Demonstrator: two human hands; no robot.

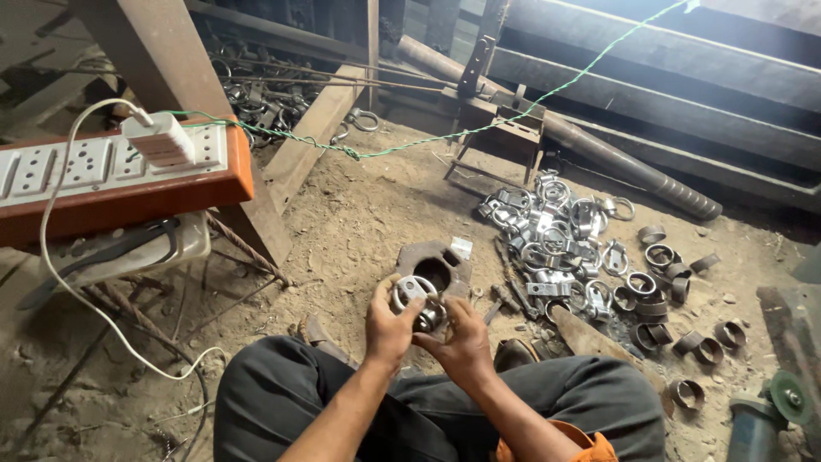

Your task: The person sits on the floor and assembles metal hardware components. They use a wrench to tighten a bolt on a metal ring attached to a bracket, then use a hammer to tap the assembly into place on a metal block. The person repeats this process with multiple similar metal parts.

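We see a shiny silver metal clamp (414, 295) over a rust-brown steel plate (445, 261). The heap of clamps (556, 235) gleams silver too, and the loose rings (658, 304) are dull grey-brown. A white power strip (94, 167) sits on an orange-red board (128, 201), with a white cable (60, 265). The string (513, 115) is green, the trousers (282, 393) dark grey, and the ground (359, 214) is sandy brown.
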